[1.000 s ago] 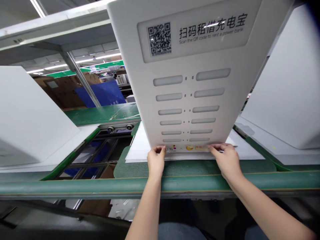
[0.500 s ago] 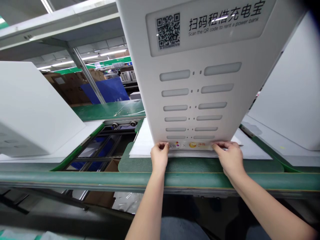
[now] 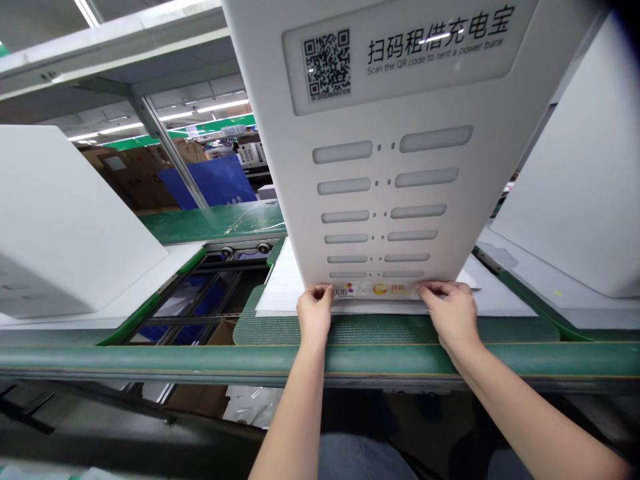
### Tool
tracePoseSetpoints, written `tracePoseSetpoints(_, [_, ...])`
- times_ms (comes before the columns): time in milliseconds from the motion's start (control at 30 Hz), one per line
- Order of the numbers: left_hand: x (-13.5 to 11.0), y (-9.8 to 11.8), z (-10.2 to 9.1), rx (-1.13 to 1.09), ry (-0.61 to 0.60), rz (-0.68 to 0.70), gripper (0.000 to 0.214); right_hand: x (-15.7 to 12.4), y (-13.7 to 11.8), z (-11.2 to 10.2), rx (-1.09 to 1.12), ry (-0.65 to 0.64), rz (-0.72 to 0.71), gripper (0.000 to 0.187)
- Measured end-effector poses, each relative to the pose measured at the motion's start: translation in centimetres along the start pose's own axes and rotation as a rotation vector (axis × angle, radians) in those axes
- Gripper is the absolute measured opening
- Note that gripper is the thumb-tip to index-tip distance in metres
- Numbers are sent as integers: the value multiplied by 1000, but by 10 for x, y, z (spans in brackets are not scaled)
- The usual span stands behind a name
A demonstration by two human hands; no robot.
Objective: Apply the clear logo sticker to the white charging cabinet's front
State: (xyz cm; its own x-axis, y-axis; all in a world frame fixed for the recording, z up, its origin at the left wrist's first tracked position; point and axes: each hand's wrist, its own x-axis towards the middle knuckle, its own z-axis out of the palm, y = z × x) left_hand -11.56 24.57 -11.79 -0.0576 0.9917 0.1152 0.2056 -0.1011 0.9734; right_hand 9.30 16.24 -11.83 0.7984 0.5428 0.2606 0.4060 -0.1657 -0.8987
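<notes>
A white power-bank rental panel (image 3: 385, 200) stands tilted in front of the person, its top looming toward the camera and its lower edge down at a white sheet (image 3: 285, 287). That sheet lies on a green dotted work mat (image 3: 280, 331) at the near side of the conveyor line.

The left hand (image 3: 315, 313) and right hand (image 3: 454, 317) hold the bottom edge of the panel, one toward each end. Both are half closed, with the fingers curled over the front face and gripping the edge (the thumbs can't be made out). The left fingers (image 3: 320, 292) sit beside the left end of a printed logo strip (image 3: 375, 289), and the right fingers (image 3: 433, 289) beside its right end.

The strip reads 天街 on the left, then a small "×", then a round yellow logo with characters too small to read. Higher up, a grey window (image 3: 400, 57) holds a QR code (image 3: 326, 65) and the large words 扫码租借充电宝, with "Scan the QR code to rent a power bank" beneath. Between window and strip run six rows of paired, grey, rounded slots (image 3: 380, 213).

Similar white panels lean at the left (image 3: 65, 220) and right (image 3: 565, 167), each on its own white sheet. Past the line are cardboard boxes (image 3: 130, 177), a blue sheet (image 3: 210, 183) and a metal shelf frame (image 3: 110, 60).
</notes>
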Motion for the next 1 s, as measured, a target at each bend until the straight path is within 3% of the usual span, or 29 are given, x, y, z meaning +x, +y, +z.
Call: tracePoseSetpoints(1000, [1, -2, 3, -22, 13, 6, 26, 0, -2, -1, 1, -13, 8, 31])
